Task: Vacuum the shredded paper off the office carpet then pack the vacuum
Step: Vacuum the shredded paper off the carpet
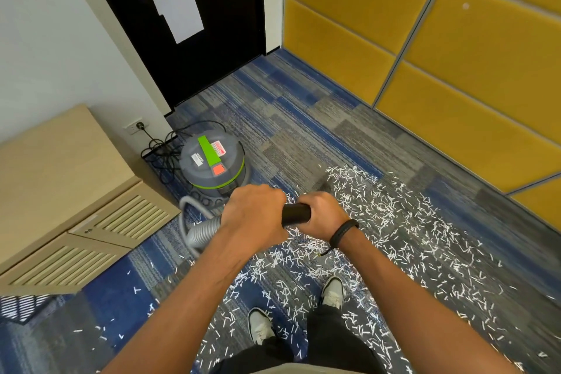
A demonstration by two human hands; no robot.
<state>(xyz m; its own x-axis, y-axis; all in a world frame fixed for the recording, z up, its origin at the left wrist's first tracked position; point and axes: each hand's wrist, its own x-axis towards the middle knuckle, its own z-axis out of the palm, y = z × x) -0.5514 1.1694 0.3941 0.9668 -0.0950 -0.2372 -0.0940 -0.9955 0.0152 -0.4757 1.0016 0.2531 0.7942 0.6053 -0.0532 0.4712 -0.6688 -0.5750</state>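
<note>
A grey and green canister vacuum (212, 165) stands on the carpet by the left wall. Its ribbed grey hose (202, 231) loops back to a black wand (296, 213). My left hand (253, 215) grips the wand's hose end. My right hand (321, 214) grips the wand just ahead of it. The wand's lower part and nozzle are mostly hidden behind my hands; a dark bit of the nozzle (324, 184) shows beyond them. White shredded paper (388, 222) lies scattered thickly over the blue and grey carpet (303, 130), in front of and around my feet.
A beige cabinet (60, 185) with louvred doors lines the left wall. The vacuum's black cord (161, 149) lies tangled below a wall socket (135, 127). A black door (212, 24) stands ahead. Yellow padded panels (455, 55) form the right wall. My shoes (261, 325) stand among shreds.
</note>
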